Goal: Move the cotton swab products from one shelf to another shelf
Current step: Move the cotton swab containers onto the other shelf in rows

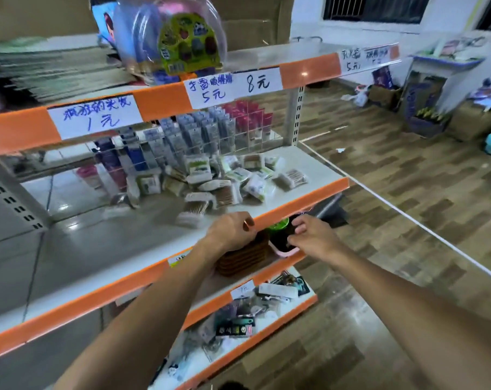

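Below the orange edge of the middle shelf (300, 202), where cotton swab packs (227, 181) are piled, loosely spread fingers of the right hand (309, 237) are seen, while the left hand's (233, 230) grip cannot be told.

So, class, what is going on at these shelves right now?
A person stands at a shop shelf unit. Both hands reach under the orange edge of the middle shelf: the left hand over a brown ribbed stack, the right hand at a pink-rimmed tub. The cotton swab packs lie piled on that middle shelf, untouched.
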Motion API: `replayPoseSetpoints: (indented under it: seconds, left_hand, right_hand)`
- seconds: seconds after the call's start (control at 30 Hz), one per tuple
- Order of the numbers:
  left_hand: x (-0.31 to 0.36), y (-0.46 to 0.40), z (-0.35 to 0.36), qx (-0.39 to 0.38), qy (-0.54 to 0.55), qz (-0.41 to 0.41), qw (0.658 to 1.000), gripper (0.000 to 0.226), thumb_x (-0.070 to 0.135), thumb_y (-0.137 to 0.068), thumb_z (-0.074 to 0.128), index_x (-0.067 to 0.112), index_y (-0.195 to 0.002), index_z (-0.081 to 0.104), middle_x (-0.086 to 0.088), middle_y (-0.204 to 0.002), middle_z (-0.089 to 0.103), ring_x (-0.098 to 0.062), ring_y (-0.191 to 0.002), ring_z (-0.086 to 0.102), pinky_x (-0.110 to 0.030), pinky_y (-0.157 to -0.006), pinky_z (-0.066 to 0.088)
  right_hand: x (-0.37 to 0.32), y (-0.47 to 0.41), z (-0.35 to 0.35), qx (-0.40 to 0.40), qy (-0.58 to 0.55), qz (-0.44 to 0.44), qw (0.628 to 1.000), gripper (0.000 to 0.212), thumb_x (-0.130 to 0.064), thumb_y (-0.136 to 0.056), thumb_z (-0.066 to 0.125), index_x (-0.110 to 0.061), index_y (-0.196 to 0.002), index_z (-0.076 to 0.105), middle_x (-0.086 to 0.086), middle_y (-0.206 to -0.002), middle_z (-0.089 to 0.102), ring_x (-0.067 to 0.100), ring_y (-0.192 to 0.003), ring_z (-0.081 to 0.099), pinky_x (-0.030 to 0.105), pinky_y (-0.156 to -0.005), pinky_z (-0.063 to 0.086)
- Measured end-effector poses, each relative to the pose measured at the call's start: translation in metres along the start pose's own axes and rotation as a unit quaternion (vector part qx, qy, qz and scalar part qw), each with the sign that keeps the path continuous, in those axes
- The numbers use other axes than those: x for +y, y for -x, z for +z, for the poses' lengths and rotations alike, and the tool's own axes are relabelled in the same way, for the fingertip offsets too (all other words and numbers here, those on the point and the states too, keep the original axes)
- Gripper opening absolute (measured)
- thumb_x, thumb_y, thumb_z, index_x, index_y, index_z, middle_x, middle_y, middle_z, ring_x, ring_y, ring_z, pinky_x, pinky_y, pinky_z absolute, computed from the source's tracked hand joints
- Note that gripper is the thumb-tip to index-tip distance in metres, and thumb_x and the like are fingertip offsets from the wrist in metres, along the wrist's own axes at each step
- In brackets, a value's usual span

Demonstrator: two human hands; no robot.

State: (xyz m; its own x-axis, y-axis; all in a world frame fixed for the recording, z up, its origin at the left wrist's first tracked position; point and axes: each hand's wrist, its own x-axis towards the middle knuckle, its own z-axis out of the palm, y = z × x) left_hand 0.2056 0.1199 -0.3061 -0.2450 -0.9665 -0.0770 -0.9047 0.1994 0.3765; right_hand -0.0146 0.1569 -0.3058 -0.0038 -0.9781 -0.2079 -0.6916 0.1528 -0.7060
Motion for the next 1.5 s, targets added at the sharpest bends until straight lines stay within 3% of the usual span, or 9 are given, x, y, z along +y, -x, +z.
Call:
replayPoseSetpoints:
  seconds: [0.07,0.23,0.37,0.57,0.77,1.07,1.27,1.37,1.5]
  left_hand:
    - [0.005,0.000,0.005,0.010,-0.003,-0.013,1.000,0.029,0.037,-0.091,0.058,0.023,-0.116,0.063,-0.004,-0.118,0.067,-0.025,-0.106,0.062,-0.030,-0.085,0.047]
    - [0.006,-0.009,0.007,0.008,0.002,-0.058,0.998,0.032,0.037,-0.089,0.059,0.024,-0.118,0.061,0.000,-0.118,0.067,-0.022,-0.105,0.062,-0.028,-0.085,0.046]
    - [0.002,-0.026,0.004,0.012,0.023,-0.072,0.997,0.033,0.036,-0.088,0.061,0.022,-0.118,0.061,0.002,-0.112,0.069,-0.021,-0.103,0.064,-0.033,-0.089,0.051]
    - [0.000,-0.070,-0.001,0.022,0.045,-0.067,0.996,0.036,0.034,-0.091,0.058,0.019,-0.123,0.058,0.000,-0.114,0.067,-0.022,-0.102,0.064,-0.035,-0.085,0.052]
    - [-0.007,-0.119,-0.016,0.015,0.048,-0.078,0.996,0.032,0.037,-0.093,0.052,0.023,-0.121,0.056,0.000,-0.117,0.063,-0.021,-0.100,0.061,-0.039,-0.085,0.054]
    - [-0.028,-0.142,-0.040,0.132,0.069,-0.064,0.987,0.029,0.026,-0.088,0.059,0.017,-0.116,0.064,-0.002,-0.104,0.069,-0.019,-0.094,0.064,-0.032,-0.079,0.053]
    - [-0.056,-0.131,-0.046,0.230,0.098,-0.065,0.966,0.017,0.023,-0.091,0.054,0.022,-0.104,0.065,0.005,-0.099,0.070,-0.012,-0.090,0.064,-0.034,-0.077,0.055]
    - [-0.062,-0.120,-0.046,0.282,0.112,-0.084,0.949,0.017,0.016,-0.091,0.055,0.018,-0.101,0.068,0.004,-0.098,0.070,-0.011,-0.089,0.065,-0.032,-0.077,0.055]
    - [-0.072,-0.109,-0.037,0.276,0.094,-0.117,0.949,0.022,0.018,-0.092,0.054,0.019,-0.111,0.065,0.002,-0.109,0.068,-0.011,-0.095,0.063,-0.026,-0.082,0.054]
  right_hand:
    - [0.005,-0.006,-0.006,-0.016,-0.013,-0.008,1.000,0.038,-0.017,-0.089,0.067,-0.019,-0.125,0.054,-0.003,-0.109,0.059,0.011,-0.088,0.062,0.017,-0.069,0.046]
    - [0.010,-0.031,-0.008,-0.023,-0.009,-0.028,0.999,0.047,-0.020,-0.084,0.071,-0.020,-0.129,0.056,0.000,-0.119,0.062,0.015,-0.104,0.060,0.027,-0.090,0.048]
    - [0.009,-0.052,-0.007,-0.027,-0.009,-0.057,0.998,0.045,-0.017,-0.086,0.070,-0.018,-0.129,0.056,-0.003,-0.114,0.059,0.016,-0.105,0.059,0.032,-0.096,0.048]
    - [0.005,-0.099,-0.013,-0.020,0.004,-0.083,0.996,0.048,-0.025,-0.085,0.070,-0.019,-0.130,0.054,0.001,-0.120,0.061,0.018,-0.109,0.060,0.035,-0.095,0.049]
    - [-0.011,-0.159,-0.031,0.009,0.048,-0.108,0.993,0.052,-0.023,-0.084,0.071,-0.010,-0.131,0.056,0.005,-0.123,0.063,0.024,-0.111,0.061,0.023,-0.084,0.041]
    - [-0.028,-0.236,-0.028,0.013,-0.014,-0.103,0.994,0.053,-0.013,-0.080,0.072,-0.019,-0.129,0.056,0.000,-0.116,0.056,0.022,-0.079,0.061,0.033,-0.065,0.055]
    - [-0.033,-0.288,-0.020,-0.009,0.086,-0.143,0.986,0.070,-0.024,-0.081,0.077,-0.011,-0.142,0.045,0.015,-0.134,0.052,0.035,-0.124,0.051,0.041,-0.102,0.043]
    - [-0.037,-0.306,-0.014,-0.017,0.075,-0.159,0.984,0.078,-0.030,-0.077,0.081,-0.014,-0.142,0.042,0.020,-0.134,0.051,0.038,-0.119,0.055,0.049,-0.098,0.048]
    - [-0.040,-0.325,-0.005,-0.031,0.095,-0.176,0.979,0.085,-0.034,-0.071,0.086,-0.016,-0.142,0.044,0.021,-0.130,0.056,0.040,-0.113,0.058,0.052,-0.093,0.052]
